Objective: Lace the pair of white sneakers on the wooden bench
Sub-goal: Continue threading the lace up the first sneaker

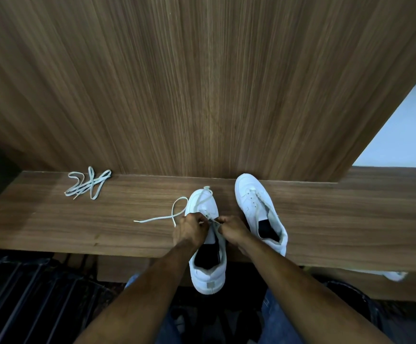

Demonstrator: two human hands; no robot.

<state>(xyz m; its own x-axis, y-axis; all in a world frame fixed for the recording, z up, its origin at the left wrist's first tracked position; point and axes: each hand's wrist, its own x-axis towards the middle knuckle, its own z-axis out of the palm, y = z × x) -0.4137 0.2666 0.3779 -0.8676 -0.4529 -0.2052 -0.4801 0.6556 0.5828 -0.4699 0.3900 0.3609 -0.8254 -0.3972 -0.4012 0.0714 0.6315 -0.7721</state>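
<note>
Now, going from the left of the near sneaker [208, 244]: a spare lace [87, 183] waits far left on the bench [53, 219]. My left hand [189, 228] and right hand [230, 228] each pinch its lace over the eyelets, I judge to thread. Right of it, the other sneaker [259, 209] stands unlaced.

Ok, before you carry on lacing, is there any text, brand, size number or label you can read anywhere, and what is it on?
No readable text anywhere in the head view.
Heel tab on the left sneaker: a small grey patch, too blurred to tell if it carries any lettering.
Right sneaker: plain white, no mark visible.
Wooden bench, loose lace: no print.
</note>
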